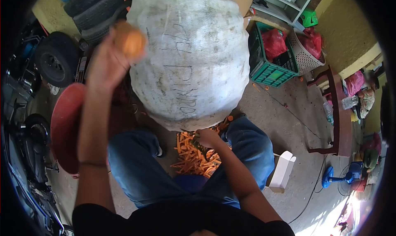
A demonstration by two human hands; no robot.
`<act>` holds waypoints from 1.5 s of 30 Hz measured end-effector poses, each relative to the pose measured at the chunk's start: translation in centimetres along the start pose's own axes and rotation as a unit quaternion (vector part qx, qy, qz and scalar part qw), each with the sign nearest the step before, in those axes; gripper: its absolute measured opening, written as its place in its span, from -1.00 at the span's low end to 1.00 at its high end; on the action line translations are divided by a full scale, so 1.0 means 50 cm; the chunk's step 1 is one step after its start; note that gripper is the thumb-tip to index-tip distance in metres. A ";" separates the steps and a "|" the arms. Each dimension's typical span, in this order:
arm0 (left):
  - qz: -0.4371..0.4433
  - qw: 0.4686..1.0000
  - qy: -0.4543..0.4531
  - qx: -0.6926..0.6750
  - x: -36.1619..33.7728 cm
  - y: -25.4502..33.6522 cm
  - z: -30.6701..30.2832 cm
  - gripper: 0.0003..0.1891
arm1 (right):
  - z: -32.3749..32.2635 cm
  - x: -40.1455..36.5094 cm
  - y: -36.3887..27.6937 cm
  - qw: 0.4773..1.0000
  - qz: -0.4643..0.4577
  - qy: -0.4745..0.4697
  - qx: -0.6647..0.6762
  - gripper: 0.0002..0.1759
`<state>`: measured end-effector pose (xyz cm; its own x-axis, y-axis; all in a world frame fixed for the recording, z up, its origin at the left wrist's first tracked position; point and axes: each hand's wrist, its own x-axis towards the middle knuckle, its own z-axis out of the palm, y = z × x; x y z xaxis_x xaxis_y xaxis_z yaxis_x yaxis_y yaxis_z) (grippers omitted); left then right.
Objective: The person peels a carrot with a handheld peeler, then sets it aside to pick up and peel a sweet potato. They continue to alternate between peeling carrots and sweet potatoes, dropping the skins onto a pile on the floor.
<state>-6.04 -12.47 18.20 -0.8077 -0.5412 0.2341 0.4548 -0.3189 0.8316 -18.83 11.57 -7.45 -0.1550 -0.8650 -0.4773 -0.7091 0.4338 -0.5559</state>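
Observation:
My left hand [110, 62], blurred by motion, is raised at the upper left, its fingers round a round orange piece of produce [130, 41]. It is beside a big white woven sack [189, 58] with dark handwriting. Low in front of the sack, my right hand [208, 138] is closed round a dark green hand tool [200, 148] whose exact kind I cannot tell. Under that hand, between my knees, lies a heap of orange cut sticks [192, 159]. Part of a dark blue surface [189, 183] shows at the heap's near edge.
A red tub [66, 128] stands at my left, near a loose wheel [56, 59] and stacked tyres [93, 13]. To the right are a green crate [274, 73], a white basket [305, 56], a white carton [282, 172], a wooden bench [342, 120] and a blue fan [328, 177].

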 end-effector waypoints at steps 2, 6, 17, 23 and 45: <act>-0.114 0.971 0.044 -0.207 -0.090 -0.093 0.005 -0.61 | -0.005 -0.001 -0.001 1.000 -0.001 0.003 0.027 -0.61; -0.338 0.839 0.133 -0.407 -0.244 -0.286 -0.036 -0.62 | -0.018 0.004 0.015 0.973 0.017 0.157 0.170 -0.66; -0.436 0.820 0.197 -0.313 -0.334 -0.459 0.047 -0.62 | -0.013 -0.068 -0.132 0.754 -0.028 0.442 0.486 -0.72; -0.409 0.809 0.177 -0.383 -0.342 -0.480 0.032 -0.62 | -0.015 -0.081 -0.170 0.769 -0.052 0.488 0.409 -0.73; -0.433 0.837 0.098 -0.321 -0.339 -0.465 0.012 -0.61 | -0.024 -0.039 -0.143 0.791 -0.040 0.487 0.368 -0.73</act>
<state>-3.16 4.58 -4.82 -0.8903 0.0127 -0.4552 -0.1112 -0.9754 0.1903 -14.30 9.89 -1.73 -0.8405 -0.5254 0.1322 -0.2076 0.0868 -0.9744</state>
